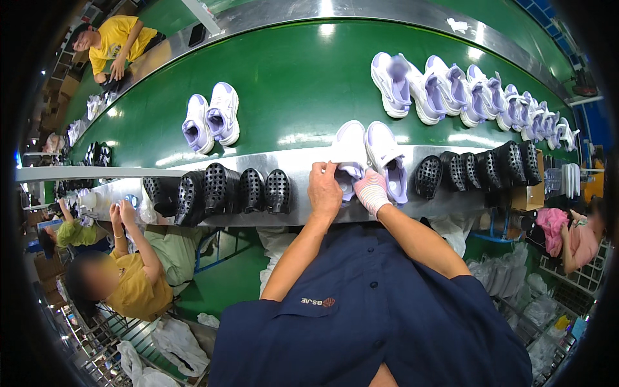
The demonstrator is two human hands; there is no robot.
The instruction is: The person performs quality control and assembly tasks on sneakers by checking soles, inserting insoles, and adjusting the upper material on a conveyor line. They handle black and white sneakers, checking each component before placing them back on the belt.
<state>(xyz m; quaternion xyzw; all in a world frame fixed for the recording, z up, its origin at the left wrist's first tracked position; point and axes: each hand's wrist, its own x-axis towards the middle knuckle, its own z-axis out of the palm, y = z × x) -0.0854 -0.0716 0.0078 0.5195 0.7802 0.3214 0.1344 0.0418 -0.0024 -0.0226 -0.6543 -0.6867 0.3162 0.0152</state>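
Glossy green conveyor belt sweeps across the workshop, bordered on the near side by a brushed-steel ledge; at this edge, straight ahead of the wearer, sit a left sneaker and a right sneaker, toes pointing toward the belt, heels over the steel. The bare left hand pinches the collar area of the left sneaker between thumb and fingers; the right hand, in a pink-and-white striped knit glove, reaches in between the two shoes, its fingertips largely hidden, so I cannot tell whether they are closed on anything.

Should the left pinch slip, the soft tongue or collar could fold inward and crease; bare fingers might smudge the white upper; a sideways jolt of the right sneaker could knock the nearest of the right-hand black shoe forms, which stands just beside it, and a toppled form might roll off the ledge.

White uppers carry smooth lavender panels, rounded toes and thick, sculpted soles; the left-hand black shoe forms are hard-looking, shiny, domed and pierced with rows of holes; farther out on the belt are another sneaker pair and a long sneaker row.
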